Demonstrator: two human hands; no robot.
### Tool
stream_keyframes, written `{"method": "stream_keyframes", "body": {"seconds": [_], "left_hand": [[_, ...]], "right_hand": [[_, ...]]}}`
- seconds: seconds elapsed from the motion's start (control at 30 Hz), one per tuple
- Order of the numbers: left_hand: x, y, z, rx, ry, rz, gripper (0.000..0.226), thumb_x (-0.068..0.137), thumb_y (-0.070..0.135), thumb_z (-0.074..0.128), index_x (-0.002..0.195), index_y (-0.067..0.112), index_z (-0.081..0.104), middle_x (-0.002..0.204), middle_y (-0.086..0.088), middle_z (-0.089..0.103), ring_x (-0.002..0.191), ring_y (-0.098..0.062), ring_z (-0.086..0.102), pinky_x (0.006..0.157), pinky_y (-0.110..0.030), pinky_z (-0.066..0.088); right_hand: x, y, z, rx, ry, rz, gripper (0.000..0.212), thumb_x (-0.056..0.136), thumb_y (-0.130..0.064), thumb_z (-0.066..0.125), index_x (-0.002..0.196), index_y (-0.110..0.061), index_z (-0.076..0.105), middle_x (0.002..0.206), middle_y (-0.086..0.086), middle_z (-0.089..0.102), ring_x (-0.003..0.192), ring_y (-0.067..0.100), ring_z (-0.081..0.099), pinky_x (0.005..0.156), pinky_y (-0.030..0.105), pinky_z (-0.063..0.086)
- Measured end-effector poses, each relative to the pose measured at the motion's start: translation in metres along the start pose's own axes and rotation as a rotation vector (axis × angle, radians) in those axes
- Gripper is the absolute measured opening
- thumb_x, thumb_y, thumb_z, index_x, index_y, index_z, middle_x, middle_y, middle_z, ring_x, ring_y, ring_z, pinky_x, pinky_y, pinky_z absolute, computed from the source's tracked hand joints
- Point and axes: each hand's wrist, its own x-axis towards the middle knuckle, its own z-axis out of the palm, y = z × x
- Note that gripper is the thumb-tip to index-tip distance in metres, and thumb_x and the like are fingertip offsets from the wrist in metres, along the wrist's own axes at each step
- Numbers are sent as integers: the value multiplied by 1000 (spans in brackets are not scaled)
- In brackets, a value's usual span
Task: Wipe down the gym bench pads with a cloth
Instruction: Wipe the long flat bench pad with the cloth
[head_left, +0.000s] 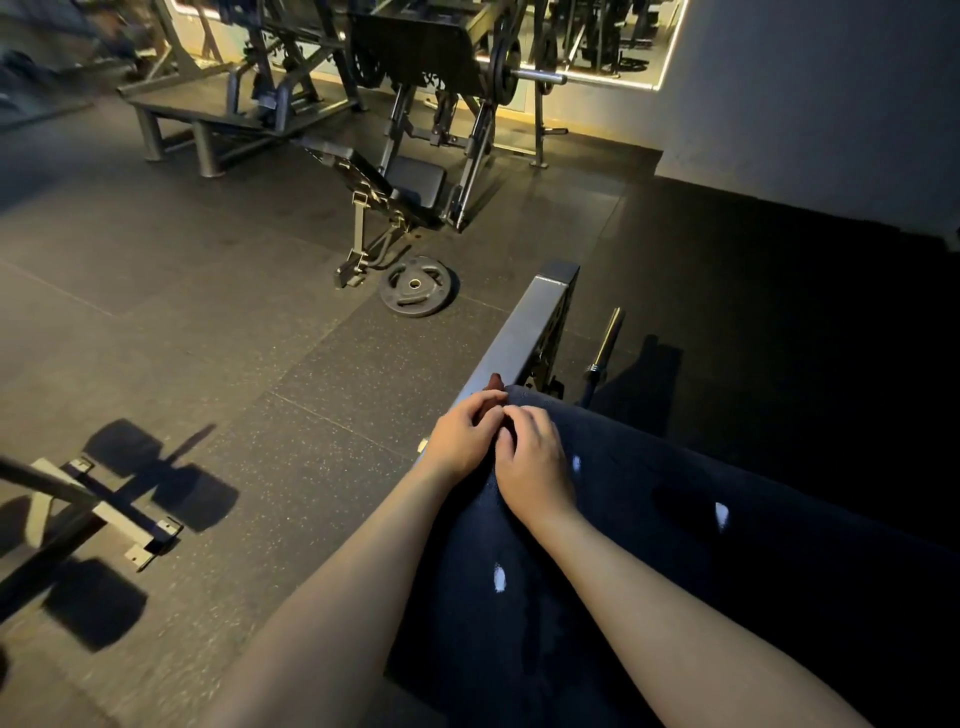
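A dark padded bench pad (675, 525) fills the lower right, with a few small pale spots on its surface. At its far end my left hand (462, 436) and my right hand (535, 462) sit close together, fingers curled. Between them they pinch a small dark reddish-brown cloth (494, 383), bunched up and mostly hidden by the fingers. A corner of it pokes out above my left hand. Both forearms reach in from the bottom edge.
A grey metal frame bar (524, 322) runs away from the pad's end, with a chrome barbell sleeve (609, 338) beside it. A weight plate (415, 286) lies on the rubber floor near an incline bench (374, 176). A bench foot (104, 512) stands lower left.
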Motion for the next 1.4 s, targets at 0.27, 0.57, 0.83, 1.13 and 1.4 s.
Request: {"method": "stream_keyframes", "body": {"seconds": [0.27,0.57,0.83,1.13,1.4], "left_hand": [[-91,-27,-21,45,118,-15,25,96,34,59,118,40,69,117,22,69,106,3,60,88,-7,41],[-85,-8,-12,93,116,-28,33,99,31,57,131,29,65,135,11,64,124,-8,57,95,-18,37],[-157,-39,-22,215,235,-11,32,96,40,52,125,36,65,125,12,67,115,-10,60,99,-37,47],[-153,-14,-17,198,246,5,28,98,27,55,124,26,67,119,4,70,113,-17,60,88,-30,45],[-221,-38,-17,179,430,-60,29,100,29,55,127,26,66,124,9,66,117,-12,55,92,-29,43]], "right_hand": [[-21,-12,-11,-69,-216,-12,32,101,-26,49,130,-22,61,132,-3,52,127,18,44,101,32,38],[-39,-15,-14,0,-231,-44,36,100,-18,49,133,-20,62,133,-2,59,127,17,47,110,30,35],[-70,-15,-13,-94,-255,-90,37,101,-28,50,136,-22,59,145,-4,50,138,15,37,115,36,34],[-83,-23,-14,-21,-253,-122,37,101,-23,49,135,-18,61,139,-1,56,134,16,42,117,36,32],[-114,-26,-18,-42,-325,-243,38,101,-28,49,136,-19,60,139,-3,56,135,15,41,117,36,31]]}}
